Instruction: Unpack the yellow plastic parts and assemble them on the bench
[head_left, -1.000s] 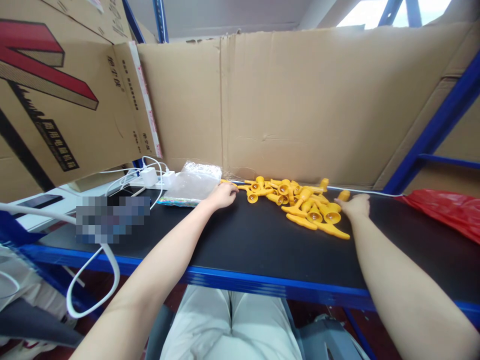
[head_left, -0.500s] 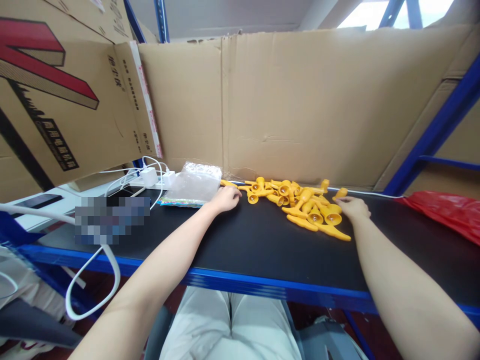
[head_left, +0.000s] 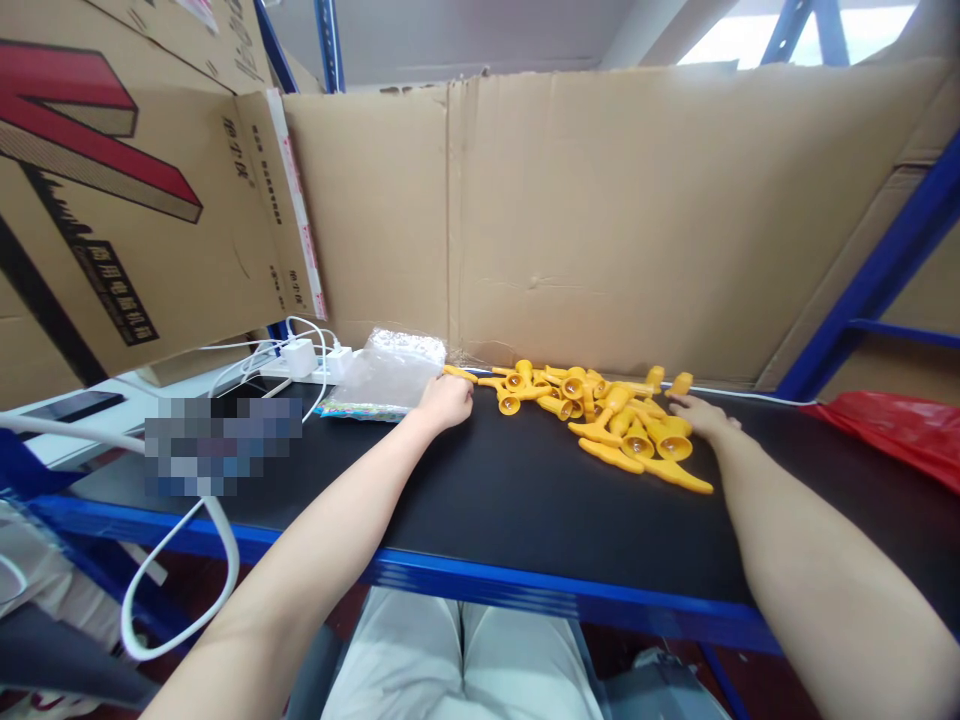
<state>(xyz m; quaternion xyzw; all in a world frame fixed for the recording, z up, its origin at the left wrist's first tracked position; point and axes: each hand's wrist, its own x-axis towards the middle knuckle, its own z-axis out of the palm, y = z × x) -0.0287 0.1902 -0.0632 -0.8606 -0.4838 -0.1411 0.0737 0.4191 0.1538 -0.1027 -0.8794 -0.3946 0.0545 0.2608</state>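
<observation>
Yellow plastic pieces (head_left: pixel 600 430) lie in a loose heap on the black tabletop (head_left: pixel 510 500); several have bell-shaped cups with something shiny inside, others show curved bar handles. My left hand (head_left: pixel 448 402) rests at the heap's left end, fingers curled. Just behind those fingers a yellow bar-shaped piece (head_left: pixel 459 374) shows; whether they grip it is hidden. At the heap's right end, my right hand (head_left: pixel 705 414) has its fingertips closed at the base of a small yellow piece (head_left: pixel 679 384).
Left of my left hand lies a clear plastic bag (head_left: pixel 390 372). White chargers (head_left: pixel 298 356) and cables stand beyond it. A red plastic bag (head_left: pixel 892 430) is at the right. A cardboard wall (head_left: pixel 570 220) closes the back; the table has a blue front edge (head_left: pixel 525 590).
My left hand has drawn slightly left and toward me, uncovering more of the yellow bar behind it. My right hand stays at the same yellow piece. The camera has shifted slightly.
</observation>
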